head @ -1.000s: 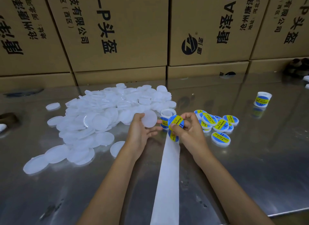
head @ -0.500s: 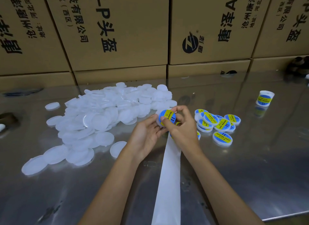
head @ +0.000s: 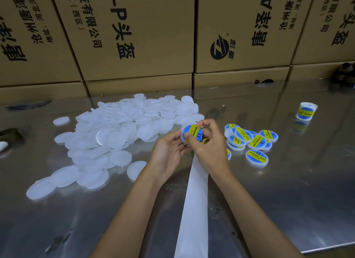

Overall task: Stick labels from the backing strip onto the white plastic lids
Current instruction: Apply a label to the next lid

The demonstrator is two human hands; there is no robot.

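A round white plastic lid (head: 190, 135) is sitting between both hands above the steel table (head: 288, 190), its flat face carrying a glossy blue-and-yellow label (head: 192, 132) and tilting up toward the camera. The left hand (head: 169, 154) is gripping its lower edge; the right hand (head: 209, 142) is curling over it, thumb pressing the label. The smooth white backing strip (head: 194, 209) is running lengthwise from under the hands toward the viewer. Translucent bare lids (head: 115, 133) are lying heaped left, labelled lids (head: 251, 142) clustering right.

Backing strip (head: 194, 209) top end hidden under right hand (head: 208, 148), bottom cut by frame edge. Lid (head: 192, 134) rim partly covered by fingers (head: 187, 136). Label small print unreadable.
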